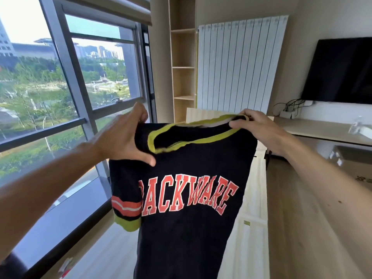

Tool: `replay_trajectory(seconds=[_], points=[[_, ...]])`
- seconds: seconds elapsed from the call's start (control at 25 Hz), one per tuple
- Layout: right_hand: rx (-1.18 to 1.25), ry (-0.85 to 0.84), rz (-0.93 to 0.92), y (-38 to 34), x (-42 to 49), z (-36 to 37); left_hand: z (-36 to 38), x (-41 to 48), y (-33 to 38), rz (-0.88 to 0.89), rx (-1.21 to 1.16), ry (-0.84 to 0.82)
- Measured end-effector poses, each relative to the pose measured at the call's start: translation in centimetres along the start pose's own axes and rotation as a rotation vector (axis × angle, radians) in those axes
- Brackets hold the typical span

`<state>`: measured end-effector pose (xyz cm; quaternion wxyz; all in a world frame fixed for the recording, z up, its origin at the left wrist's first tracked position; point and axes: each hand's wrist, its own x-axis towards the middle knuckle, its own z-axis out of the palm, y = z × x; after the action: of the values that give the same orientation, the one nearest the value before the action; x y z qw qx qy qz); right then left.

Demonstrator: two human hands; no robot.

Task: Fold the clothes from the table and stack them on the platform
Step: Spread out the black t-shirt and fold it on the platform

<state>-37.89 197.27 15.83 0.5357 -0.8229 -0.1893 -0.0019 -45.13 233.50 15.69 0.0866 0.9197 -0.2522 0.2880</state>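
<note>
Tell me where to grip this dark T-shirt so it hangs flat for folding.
Grip the T-shirt at both shoulders, either side of the yellow-green collar, from above. The left hand holds one shoulder, and the striped sleeve hangs free below it. The right hand pinches the collar rim, so that side hangs bunched; moving outward would likely flatten it.

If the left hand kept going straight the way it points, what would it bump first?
The left hand grips the dark shirt; beyond that, probably the wooden shelf by the window, though depth is unclear.
</note>
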Motion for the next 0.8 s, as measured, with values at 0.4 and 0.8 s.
replay_trajectory(seconds=[0.4,0.8], points=[[-0.243,0.031,-0.22,0.3,0.3,-0.3,0.8,1.3,-1.5,-0.262,0.032,0.256],[-0.08,0.157,-0.105,-0.5,0.1,-1.6,0.1,4.0,0.4,-0.624,-0.741,0.211]])
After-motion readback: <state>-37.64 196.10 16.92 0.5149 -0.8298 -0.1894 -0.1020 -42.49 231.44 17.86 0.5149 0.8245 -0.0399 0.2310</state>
